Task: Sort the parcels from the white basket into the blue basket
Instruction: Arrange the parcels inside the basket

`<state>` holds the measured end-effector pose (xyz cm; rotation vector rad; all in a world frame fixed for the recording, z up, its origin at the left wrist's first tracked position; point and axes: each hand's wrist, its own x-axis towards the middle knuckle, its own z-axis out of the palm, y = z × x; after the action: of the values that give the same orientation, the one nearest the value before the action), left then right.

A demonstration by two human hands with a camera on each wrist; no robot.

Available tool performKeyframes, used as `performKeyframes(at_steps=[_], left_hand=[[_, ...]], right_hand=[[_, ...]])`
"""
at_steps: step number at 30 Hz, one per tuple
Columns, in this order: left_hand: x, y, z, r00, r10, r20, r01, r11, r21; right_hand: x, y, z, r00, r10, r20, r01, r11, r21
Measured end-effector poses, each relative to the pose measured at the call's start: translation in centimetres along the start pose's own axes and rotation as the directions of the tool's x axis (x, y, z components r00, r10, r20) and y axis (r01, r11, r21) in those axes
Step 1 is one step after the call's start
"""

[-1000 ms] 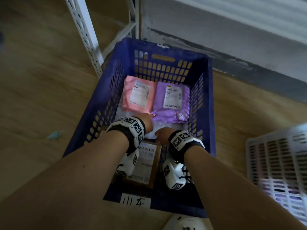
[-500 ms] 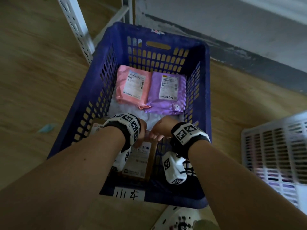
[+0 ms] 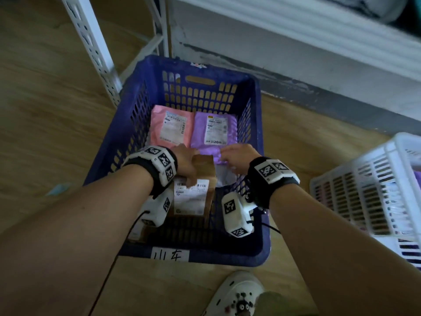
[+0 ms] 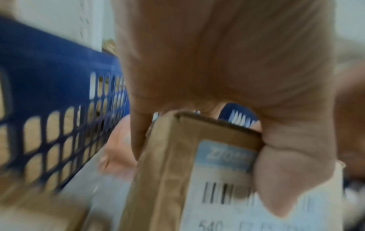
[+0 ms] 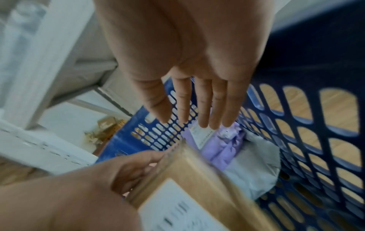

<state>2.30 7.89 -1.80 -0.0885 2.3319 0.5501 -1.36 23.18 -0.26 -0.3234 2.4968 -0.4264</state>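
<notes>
Gripped: brown cardboard parcel (image 3: 200, 176), far end in left hand (image 3: 185, 165), thumb on its label, tilted up inside blue basket (image 3: 200, 65). Right hand (image 3: 237, 159) — fingers straight, empty, just beside. Pink parcel (image 3: 169, 128) and purple parcel (image 3: 214, 131) lie flat beyond. Risk — one-handed end hold; box may pivot, slip, land askew on white bag (image 3: 224, 176).

Black wristbands (image 3: 258, 176); white tagged camera blocks (image 3: 237, 213).
</notes>
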Motion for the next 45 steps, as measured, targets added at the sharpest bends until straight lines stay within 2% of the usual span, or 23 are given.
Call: performKeyframes(at_steps=[1, 2, 3, 5, 9, 12, 15, 17, 19, 21, 23, 27, 31, 36, 40, 45], left_hand=[[-0.8, 0.3, -1.1, 1.000, 0.011, -0.019, -0.012, 0.999, -0.035], [-1.7, 0.6, -2.1, 0.999, 0.021, -0.030, -0.023, 0.995, -0.093], [-2.4, 0.8, -3.1, 0.998, 0.042, -0.037, -0.047, 0.985, -0.168], [-4.3, 1.3, -4.9, 0.995, 0.084, -0.048, -0.095, 0.941, -0.325], [-7.7, 2.5, -6.8, 0.984, 0.130, -0.125, -0.177, 0.823, -0.539], [-9.2, 3.0, -7.2, 0.970, 0.167, -0.175, -0.241, 0.701, -0.671], [-10.1, 3.6, -7.4, 0.956, 0.110, -0.271, -0.290, 0.481, -0.827], [-10.8, 4.4, -7.3, 0.944, 0.056, -0.325, -0.326, 0.306, -0.894], [-11.4, 5.4, -7.0, 0.938, 0.018, -0.345, -0.340, 0.235, -0.911], [-11.7, 6.1, -6.2, 0.957, 0.017, -0.290, -0.284, 0.261, -0.923], [-11.9, 6.5, -5.2, 0.979, 0.045, -0.198, -0.202, 0.323, -0.925], [-11.9, 6.8, -4.0, 0.987, 0.049, -0.151, -0.158, 0.421, -0.893], [-11.8, 6.8, -3.7, 0.994, 0.044, -0.102, -0.111, 0.394, -0.912], [-11.6, 7.2, -3.6, 0.995, 0.027, -0.101, -0.102, 0.443, -0.891], [-11.2, 6.9, -3.5, 0.998, 0.055, -0.041, -0.061, 0.440, -0.896], [-10.8, 7.0, -3.5, 0.998, 0.021, -0.055, -0.058, 0.442, -0.895]], right_hand=[[-0.6, -0.4, -0.6, 1.000, -0.009, -0.024, 0.012, 0.995, 0.098], [-1.4, -0.6, -1.2, 1.000, 0.006, -0.027, 0.001, 0.963, 0.270], [-2.1, -1.0, -1.7, 1.000, 0.006, -0.012, -0.001, 0.909, 0.416], [-3.0, -1.2, -2.3, 1.000, 0.026, -0.008, -0.015, 0.747, 0.665], [-5.2, -1.4, -4.1, 0.998, -0.061, -0.027, 0.059, 0.624, 0.779], [-6.7, -1.4, -5.2, 0.996, -0.073, -0.047, 0.080, 0.577, 0.813], [-8.3, -1.2, -5.7, 0.993, -0.067, -0.101, 0.121, 0.520, 0.846], [-9.1, -0.8, -5.9, 0.989, -0.012, -0.144, 0.137, 0.407, 0.903], [-9.9, -0.3, -5.9, 0.987, 0.034, -0.157, 0.140, 0.300, 0.944], [-10.4, 0.3, -5.5, 0.985, 0.068, -0.161, 0.138, 0.262, 0.955], [-10.7, 1.0, -4.9, 0.983, 0.091, -0.161, 0.135, 0.244, 0.960], [-11.4, 1.9, -4.4, 0.978, 0.100, -0.181, 0.155, 0.226, 0.962], [-11.4, 2.7, -4.0, 0.979, 0.116, -0.169, 0.144, 0.200, 0.969], [-11.3, 3.4, -3.5, 0.984, 0.133, -0.117, 0.096, 0.159, 0.983], [-11.2, 3.6, -3.5, 0.987, 0.129, -0.099, 0.081, 0.136, 0.987], [-11.0, 3.7, -3.5, 0.987, 0.135, -0.083, 0.067, 0.117, 0.991]])
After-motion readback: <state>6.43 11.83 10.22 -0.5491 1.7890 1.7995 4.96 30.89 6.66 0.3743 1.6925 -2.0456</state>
